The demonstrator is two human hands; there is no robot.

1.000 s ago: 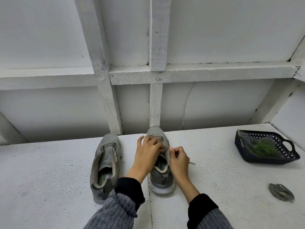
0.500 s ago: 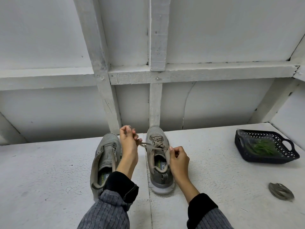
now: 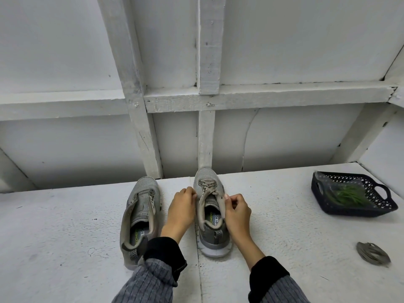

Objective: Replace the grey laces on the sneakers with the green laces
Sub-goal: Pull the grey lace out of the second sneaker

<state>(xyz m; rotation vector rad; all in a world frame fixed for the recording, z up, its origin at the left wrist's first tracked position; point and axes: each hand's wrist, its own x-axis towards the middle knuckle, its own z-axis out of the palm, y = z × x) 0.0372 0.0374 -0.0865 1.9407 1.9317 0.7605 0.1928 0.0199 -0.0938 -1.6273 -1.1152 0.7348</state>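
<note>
Grey lace (image 3: 206, 186) was pinched in your right hand (image 3: 237, 212) at the sneaker (image 3: 211, 209), beside your left hand (image 3: 181, 207); whether that gripped anything I couldn't tell. Pulling unevenly risked snagging an eyelet.

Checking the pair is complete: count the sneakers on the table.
2. The left sneaker stands unlaced beside the left hand; the right sneaker, partly laced, sits between both hands.

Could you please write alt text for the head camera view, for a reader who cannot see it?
A person's left hand and right hand work at the grey lace of the right sneaker; the unlaced left sneaker stands beside it. At right, a dark basket holds green laces; a removed grey lace lies nearby.
</note>
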